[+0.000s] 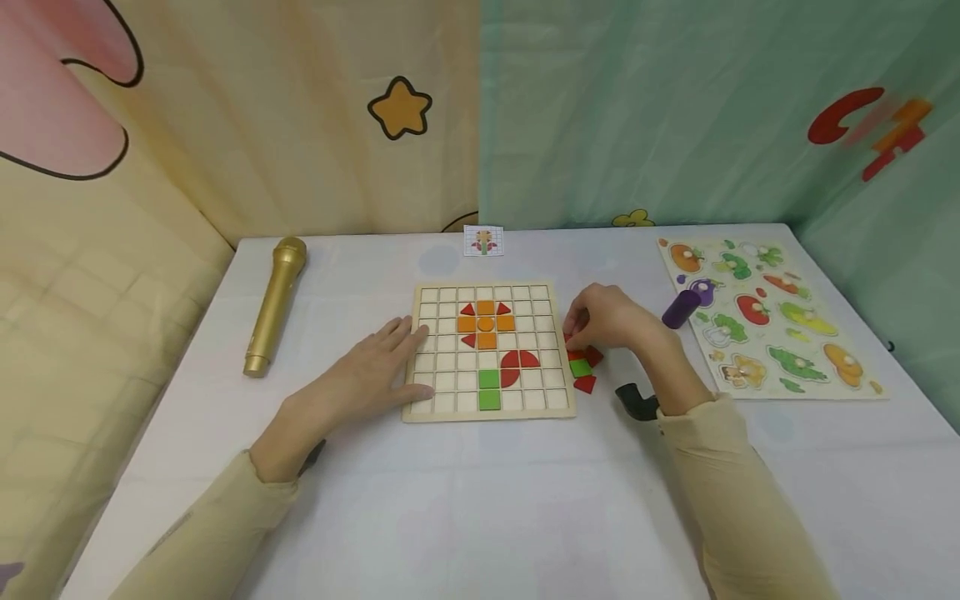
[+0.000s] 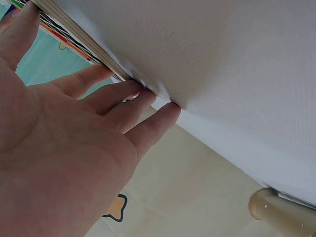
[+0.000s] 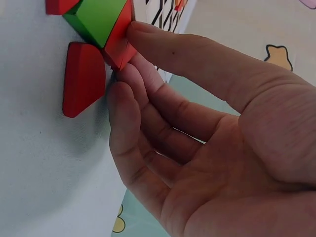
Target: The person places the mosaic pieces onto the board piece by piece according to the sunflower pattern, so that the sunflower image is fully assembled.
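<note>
A wooden grid board [image 1: 556, 379] lies mid-table. On it, orange squares [image 1: 486, 340] surround an orange circle, with red triangles [image 1: 468, 309] at three corners. Lower down sit red quarter-circles [image 1: 529, 358] and two green squares [image 1: 490, 400]. My left hand [image 1: 366, 367] rests with spread fingers at the board's left edge, the thumb over its rim. Beside the right edge, my right hand [image 1: 611, 317] pinches a red piece [image 3: 120, 44] between thumb and fingers. Against that piece lies a loose green square [image 3: 98, 19], with a red quarter-circle [image 3: 84, 81] nearby.
Behind the board lies a small pattern card [image 1: 483, 241]. A gold microphone [image 1: 276, 304] is at the left. To the right lies a vegetable puzzle board [image 1: 813, 325], with a purple cylinder [image 1: 681, 309] at its left edge. A black curved object [image 1: 636, 402] shows under the right wrist.
</note>
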Available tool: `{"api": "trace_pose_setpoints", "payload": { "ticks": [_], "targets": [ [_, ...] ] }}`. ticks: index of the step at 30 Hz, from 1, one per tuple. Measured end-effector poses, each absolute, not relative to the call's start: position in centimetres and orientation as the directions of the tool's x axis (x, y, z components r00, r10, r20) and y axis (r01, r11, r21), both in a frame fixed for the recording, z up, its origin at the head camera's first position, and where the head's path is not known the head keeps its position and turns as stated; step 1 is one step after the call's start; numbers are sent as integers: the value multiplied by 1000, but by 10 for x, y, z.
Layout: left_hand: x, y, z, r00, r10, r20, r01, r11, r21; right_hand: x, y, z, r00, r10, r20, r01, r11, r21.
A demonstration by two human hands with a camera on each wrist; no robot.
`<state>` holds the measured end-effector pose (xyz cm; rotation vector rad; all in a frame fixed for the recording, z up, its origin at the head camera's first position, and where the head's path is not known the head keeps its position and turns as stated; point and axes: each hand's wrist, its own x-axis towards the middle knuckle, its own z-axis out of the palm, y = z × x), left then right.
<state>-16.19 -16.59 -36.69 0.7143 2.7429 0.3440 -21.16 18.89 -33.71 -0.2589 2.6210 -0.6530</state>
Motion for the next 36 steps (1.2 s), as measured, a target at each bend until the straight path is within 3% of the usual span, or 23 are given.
{"api": "trace_pose_setpoints", "payload": {
  "ticks": [14,29,36],
  "targets": [
    [-161,-160,-361,-826,521,-214,459,843,281,-208,200,-335,-885,-281,-371,-47,848,-529],
    [-162,-164,-355,-836,488,-250,427,866,262,-205,166,-339,-912,-394,-118,-210,692,-690],
    [-157,-162,-361,-837,470,-279,406,876,260,-196,144,-351,-913,-402,-76,-241,678,-694]
  ]
}}
